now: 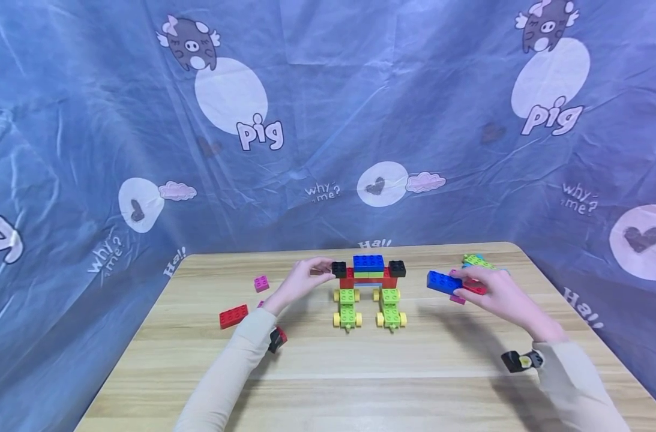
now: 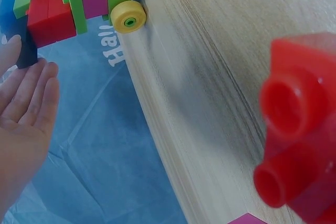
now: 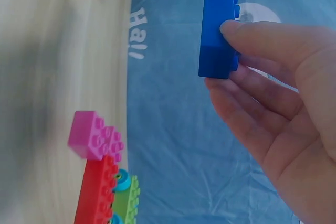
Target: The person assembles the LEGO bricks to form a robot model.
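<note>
A toy built of bricks stands mid-table, with lime-green wheeled bases (image 1: 347, 309), red bricks, a blue brick (image 1: 368, 262) on top and a black brick at each end. My left hand (image 1: 308, 279) pinches the left black brick (image 1: 338, 269) between thumb and fingers. In the left wrist view, that black brick (image 2: 26, 45) sits against the red bricks (image 2: 51, 22). Off to the right, my right hand (image 1: 492, 291) grips a long blue brick (image 1: 443, 282) by one end, raised above the table. Its studs face the palm side in the right wrist view (image 3: 215, 30).
Left on the table are a pink brick (image 1: 260, 283), a red brick (image 1: 233, 316) and a black-and-red piece (image 1: 276, 339), partly behind the left sleeve. Beyond the right hand lie a red brick (image 3: 95, 192), pink bricks (image 3: 86, 135) and a green wheeled base (image 3: 126, 200). A black-and-grey piece (image 1: 517, 361) lies near the right sleeve.
</note>
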Tool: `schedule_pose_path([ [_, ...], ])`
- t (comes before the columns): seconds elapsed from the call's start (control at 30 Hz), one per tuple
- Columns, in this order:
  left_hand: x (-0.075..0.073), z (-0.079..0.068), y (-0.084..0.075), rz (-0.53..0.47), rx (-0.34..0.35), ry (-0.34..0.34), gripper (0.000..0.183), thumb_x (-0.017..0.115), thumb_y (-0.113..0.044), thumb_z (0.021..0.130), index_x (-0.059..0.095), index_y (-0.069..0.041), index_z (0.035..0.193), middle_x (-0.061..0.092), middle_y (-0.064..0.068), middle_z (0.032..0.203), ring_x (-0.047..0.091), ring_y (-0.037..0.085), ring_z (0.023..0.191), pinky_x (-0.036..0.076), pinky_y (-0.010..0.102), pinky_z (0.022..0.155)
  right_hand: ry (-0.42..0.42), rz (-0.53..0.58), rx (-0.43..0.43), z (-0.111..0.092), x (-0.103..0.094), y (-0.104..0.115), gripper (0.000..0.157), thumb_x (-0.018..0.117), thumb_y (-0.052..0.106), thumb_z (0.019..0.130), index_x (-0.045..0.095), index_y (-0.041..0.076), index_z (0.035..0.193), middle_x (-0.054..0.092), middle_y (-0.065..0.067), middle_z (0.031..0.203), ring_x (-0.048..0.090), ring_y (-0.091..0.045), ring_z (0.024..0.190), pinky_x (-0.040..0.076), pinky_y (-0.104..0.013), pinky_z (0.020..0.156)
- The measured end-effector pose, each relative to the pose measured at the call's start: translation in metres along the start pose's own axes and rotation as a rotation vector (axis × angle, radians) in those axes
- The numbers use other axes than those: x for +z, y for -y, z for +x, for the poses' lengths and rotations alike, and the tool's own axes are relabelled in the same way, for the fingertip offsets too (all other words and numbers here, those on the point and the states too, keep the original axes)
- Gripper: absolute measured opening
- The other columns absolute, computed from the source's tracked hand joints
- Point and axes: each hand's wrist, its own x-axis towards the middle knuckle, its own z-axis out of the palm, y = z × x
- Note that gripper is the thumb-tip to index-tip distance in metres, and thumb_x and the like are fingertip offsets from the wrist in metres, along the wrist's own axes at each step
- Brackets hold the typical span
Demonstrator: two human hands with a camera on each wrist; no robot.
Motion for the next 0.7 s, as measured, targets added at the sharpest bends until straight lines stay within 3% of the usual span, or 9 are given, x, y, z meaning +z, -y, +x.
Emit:
schedule_pose_path([
  [0.27,0.0,-0.001,0.0,-0.006,0.001,-0.019,0.037,0.068,-0.015,0.084,0.061,-0.008,0.12,0.069,0.009,0.111,0.065,0.02,0.1,0.052,0.035,0.093,-0.012,0.039,-0.012,0.016,0.0,0.005,0.036,0.078,0.008,0.072,0.068,0.009,0.106,0.072,-0.006,0.096,0.069,-0.02,0.079,0.059,-0.035,0.066],
  [0.53,0.0,-0.002,0.001,-0.003,0.011,-0.007,0.038,0.068,-0.016,0.085,0.06,-0.008,0.121,0.068,0.009,0.112,0.065,0.021,0.101,0.052,0.034,0.094,0.011,0.15,-0.019,0.035,0.006,0.012,0.031,0.074,0.006,0.077,0.067,0.001,0.107,0.071,-0.017,0.101,0.07,-0.029,0.084,0.059,-0.035,0.067],
  [0.7,0.0,-0.001,0.001,-0.003,0.013,-0.007,0.039,0.068,-0.019,0.085,0.061,-0.009,0.121,0.069,0.008,0.112,0.065,0.02,0.101,0.052,0.032,0.093,0.044,0.191,0.013,0.047,0.007,0.017,0.032,0.072,0.01,0.081,0.065,0.003,0.111,0.069,-0.019,0.108,0.069,-0.032,0.088,0.059,-0.036,0.07],
])
